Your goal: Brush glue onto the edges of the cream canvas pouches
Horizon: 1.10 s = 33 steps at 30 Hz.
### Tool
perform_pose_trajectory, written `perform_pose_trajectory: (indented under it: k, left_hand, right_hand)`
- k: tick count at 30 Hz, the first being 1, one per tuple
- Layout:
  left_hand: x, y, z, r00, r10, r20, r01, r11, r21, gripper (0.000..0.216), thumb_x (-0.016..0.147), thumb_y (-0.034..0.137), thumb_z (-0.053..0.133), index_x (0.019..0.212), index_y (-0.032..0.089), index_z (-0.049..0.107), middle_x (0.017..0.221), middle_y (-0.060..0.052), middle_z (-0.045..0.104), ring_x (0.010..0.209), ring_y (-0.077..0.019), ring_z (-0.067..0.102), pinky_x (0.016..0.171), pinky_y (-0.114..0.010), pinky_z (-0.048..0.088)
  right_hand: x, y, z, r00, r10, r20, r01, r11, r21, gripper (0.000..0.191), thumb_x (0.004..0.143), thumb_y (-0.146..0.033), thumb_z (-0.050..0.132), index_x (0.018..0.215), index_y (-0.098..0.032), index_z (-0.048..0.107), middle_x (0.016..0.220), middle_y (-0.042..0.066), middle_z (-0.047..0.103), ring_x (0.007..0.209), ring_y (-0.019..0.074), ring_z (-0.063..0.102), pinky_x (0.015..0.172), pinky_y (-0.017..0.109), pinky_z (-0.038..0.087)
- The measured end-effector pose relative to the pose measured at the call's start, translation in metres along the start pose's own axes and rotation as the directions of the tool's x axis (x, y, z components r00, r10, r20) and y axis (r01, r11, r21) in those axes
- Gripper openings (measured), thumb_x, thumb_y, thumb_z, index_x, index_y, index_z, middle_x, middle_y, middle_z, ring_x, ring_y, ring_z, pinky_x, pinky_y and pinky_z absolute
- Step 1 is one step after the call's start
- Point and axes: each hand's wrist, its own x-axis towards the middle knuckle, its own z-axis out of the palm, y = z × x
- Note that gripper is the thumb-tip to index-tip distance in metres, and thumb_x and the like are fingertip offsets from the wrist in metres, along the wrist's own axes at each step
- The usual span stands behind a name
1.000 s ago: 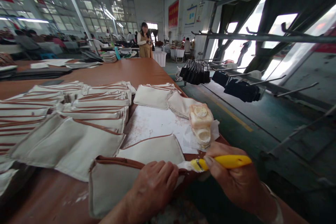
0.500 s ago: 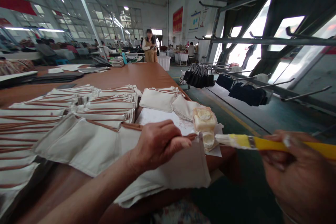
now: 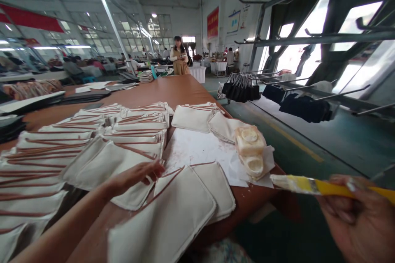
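My right hand (image 3: pixel 361 222) grips a yellow-handled brush (image 3: pixel 308 185) with pale glue on its bristles, held off the table's right edge and pointing left. My left hand (image 3: pixel 138 176) lies on a cream fabric pouch (image 3: pixel 108 164) with brown piping, fingers together and flat on the cloth. Two more pouches (image 3: pixel 185 205) lie just in front of me, partly over the table edge. A glue-crusted container (image 3: pixel 250 150) stands on white paper (image 3: pixel 197 152) near the brush tip.
Rows of overlapped cream pouches (image 3: pixel 61 139) cover the brown table (image 3: pixel 173 88) to the left. Metal racks with dark bags (image 3: pixel 304 107) run along the right aisle. A person (image 3: pixel 180 58) stands at the table's far end; other workers sit far left.
My left hand let go of the pouch it had carried forward and moved left onto the overlapped row. The brush drew back to the right, away from the container. The view shifted slightly.
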Motion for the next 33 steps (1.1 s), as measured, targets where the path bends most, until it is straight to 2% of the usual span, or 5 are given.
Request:
perform_pose_trajectory:
  k: [4,10,17,26,33]
  left_hand:
    - [0.028,-0.016,0.041,0.991,-0.029,-0.132,0.074,0.933,0.353,0.040,0.087,0.054,0.052,0.084,0.017,0.067,0.088,-0.010,0.068,0.086,-0.0258,0.062,0.076,-0.031,0.043]
    - [0.058,-0.020,0.087,0.971,-0.064,-0.230,0.126,0.956,0.264,0.031,0.087,0.046,0.056,0.076,0.017,0.061,0.078,-0.007,0.064,0.078,-0.0222,0.058,0.067,-0.029,0.035]
    - [0.033,0.008,0.098,0.991,-0.014,-0.130,0.010,1.000,-0.029,0.030,0.081,0.046,0.060,0.083,0.016,0.061,0.073,0.001,0.058,0.068,-0.0164,0.054,0.060,-0.024,0.035]
    - [-0.005,0.057,0.112,0.981,0.193,-0.005,-0.179,0.902,-0.393,0.025,0.079,0.038,0.072,0.090,0.016,0.076,0.089,-0.002,0.058,0.085,-0.0183,0.055,0.072,-0.025,0.041]
    - [-0.009,0.061,0.116,0.971,0.240,0.018,-0.212,0.888,-0.409,0.025,0.083,0.039,0.072,0.084,0.015,0.075,0.085,-0.001,0.054,0.083,-0.0167,0.052,0.073,-0.026,0.039]
  right_hand:
    - [-0.025,0.015,0.033,0.982,0.184,0.050,-0.187,0.980,0.061,0.033,0.077,-0.037,0.074,0.062,-0.018,0.050,0.060,-0.003,0.035,0.054,0.0095,0.036,0.052,0.016,0.046]
    - [-0.040,0.048,0.052,0.961,0.198,0.194,-0.204,0.979,0.013,0.038,0.079,-0.039,0.075,0.062,-0.019,0.048,0.056,-0.002,0.039,0.051,0.0097,0.035,0.045,0.017,0.039]
    - [-0.033,0.076,0.078,0.948,0.178,0.265,-0.190,0.982,0.018,0.033,0.078,-0.041,0.081,0.077,-0.018,0.057,0.059,-0.004,0.043,0.054,0.0091,0.039,0.048,0.017,0.038]
    - [-0.030,0.092,0.121,0.840,-0.101,0.532,0.224,0.959,-0.173,0.034,0.093,-0.049,0.065,0.081,-0.017,0.063,0.059,-0.004,0.048,0.052,0.0116,0.045,0.049,0.024,0.038]
    - [-0.024,0.080,0.118,0.858,-0.219,0.465,0.362,0.899,-0.244,0.031,0.096,-0.045,0.061,0.080,-0.018,0.060,0.057,-0.004,0.048,0.050,0.0121,0.045,0.048,0.024,0.038]
